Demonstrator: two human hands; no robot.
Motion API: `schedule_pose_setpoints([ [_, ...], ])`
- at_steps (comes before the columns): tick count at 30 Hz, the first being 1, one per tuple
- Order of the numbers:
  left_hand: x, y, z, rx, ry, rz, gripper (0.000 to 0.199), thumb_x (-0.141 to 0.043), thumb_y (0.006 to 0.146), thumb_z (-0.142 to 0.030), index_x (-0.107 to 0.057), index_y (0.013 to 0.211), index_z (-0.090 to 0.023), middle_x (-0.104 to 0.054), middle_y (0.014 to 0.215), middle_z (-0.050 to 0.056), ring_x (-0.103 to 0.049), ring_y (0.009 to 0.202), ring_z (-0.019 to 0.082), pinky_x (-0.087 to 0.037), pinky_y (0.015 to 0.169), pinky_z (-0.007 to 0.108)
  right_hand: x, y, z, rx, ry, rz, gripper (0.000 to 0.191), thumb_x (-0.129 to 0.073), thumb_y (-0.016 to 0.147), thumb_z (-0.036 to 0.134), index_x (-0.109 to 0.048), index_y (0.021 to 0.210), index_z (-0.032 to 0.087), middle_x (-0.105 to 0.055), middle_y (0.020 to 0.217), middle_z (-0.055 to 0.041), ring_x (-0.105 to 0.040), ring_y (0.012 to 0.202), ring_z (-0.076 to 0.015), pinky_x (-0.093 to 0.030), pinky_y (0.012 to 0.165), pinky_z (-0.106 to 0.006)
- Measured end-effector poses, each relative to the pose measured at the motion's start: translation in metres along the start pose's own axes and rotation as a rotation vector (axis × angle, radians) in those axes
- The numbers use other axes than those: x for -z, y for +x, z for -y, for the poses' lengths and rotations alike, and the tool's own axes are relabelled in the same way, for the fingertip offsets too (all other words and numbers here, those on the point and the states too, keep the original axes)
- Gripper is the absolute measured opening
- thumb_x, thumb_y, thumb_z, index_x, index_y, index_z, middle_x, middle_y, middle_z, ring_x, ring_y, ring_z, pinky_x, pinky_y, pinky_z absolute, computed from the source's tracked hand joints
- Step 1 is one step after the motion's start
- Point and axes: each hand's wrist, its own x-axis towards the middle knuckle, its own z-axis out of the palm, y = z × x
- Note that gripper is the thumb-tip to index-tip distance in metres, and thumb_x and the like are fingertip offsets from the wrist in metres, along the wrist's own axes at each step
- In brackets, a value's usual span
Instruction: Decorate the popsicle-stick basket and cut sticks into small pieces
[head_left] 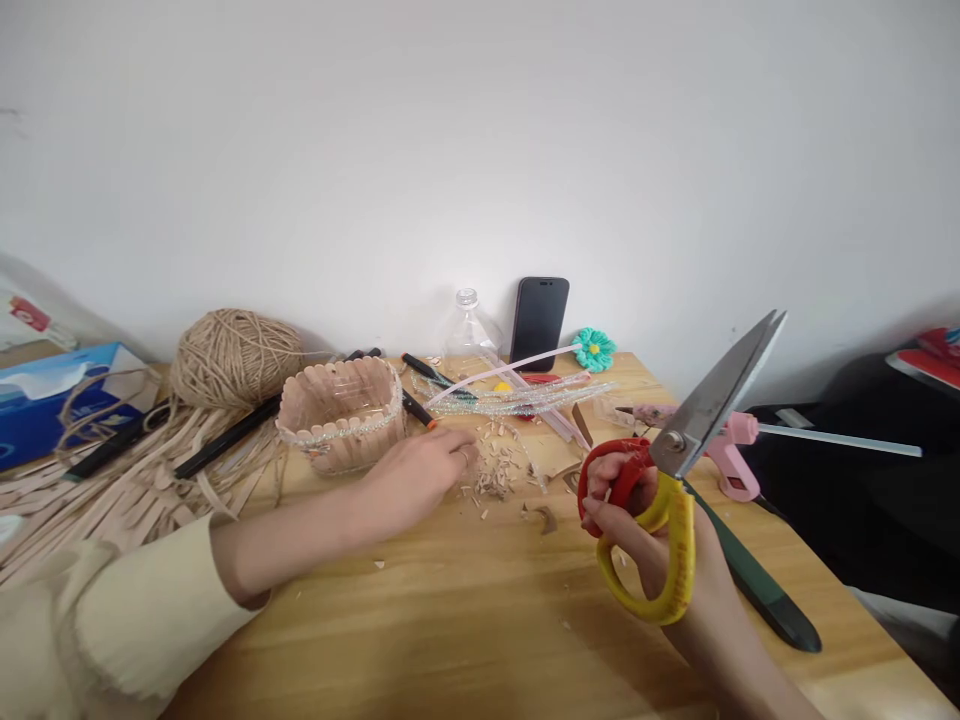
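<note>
My right hand (637, 520) grips a pair of scissors by its red and yellow handles, with the steel blades (709, 400) pointing up and to the right, nearly together. My left hand (427, 470) rests low over the table beside a small pile of wood scraps (499, 470). Its fingers are bent and close together; whatever they hold, if anything, is hidden. Just left of that hand stands a small basket (341, 460) of upright wooden sticks around a clear plastic inside, with sparkly trim along its rim.
A twine ball (236, 355), a blue tissue box (82, 405) and many wooden strips (157, 490) lie left. Behind are a cut bottle (471, 335), a phone (538, 320), glittery pipe cleaners (517, 400) and a teal flower (594, 350). A pink glue gun (735, 460) and green knife-like tool (765, 580) lie right.
</note>
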Motion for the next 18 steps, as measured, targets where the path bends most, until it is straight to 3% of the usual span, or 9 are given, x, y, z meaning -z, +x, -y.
schedule_pose_setpoints([
  [8,-0.003,0.021,0.003,0.010,-0.010,-0.026,0.028,-0.038,0.091,-0.012,-0.061,0.108,-0.014,-0.062,0.113,0.010,-0.057,0.102,0.022,-0.050,0.084,0.035,-0.002,0.001,-0.003,-0.007,0.020,0.027,0.014,-0.064,0.070,0.024,-0.052,0.076,0.021,-0.052,0.069,0.0025,-0.048,0.057,-0.0116,-0.040,0.052,-0.024],
  [12,-0.008,0.035,0.000,0.015,-0.033,-0.029,0.023,-0.043,0.089,-0.014,-0.064,0.098,-0.019,-0.063,0.100,0.005,-0.057,0.093,0.019,-0.048,0.078,0.030,-0.004,0.000,0.002,-0.045,-0.013,0.016,0.015,-0.065,0.067,0.024,-0.052,0.075,0.020,-0.052,0.068,0.0027,-0.049,0.057,-0.0120,-0.040,0.051,-0.024],
  [18,-0.011,0.051,-0.003,0.002,-0.052,-0.004,0.020,-0.047,0.087,-0.012,-0.066,0.082,-0.016,-0.065,0.087,0.006,-0.056,0.090,0.020,-0.046,0.076,0.031,-0.009,0.000,0.006,-0.089,0.021,-0.008,0.018,-0.065,0.064,0.024,-0.051,0.075,0.021,-0.052,0.070,0.0022,-0.048,0.056,-0.0112,-0.039,0.049,-0.023],
])
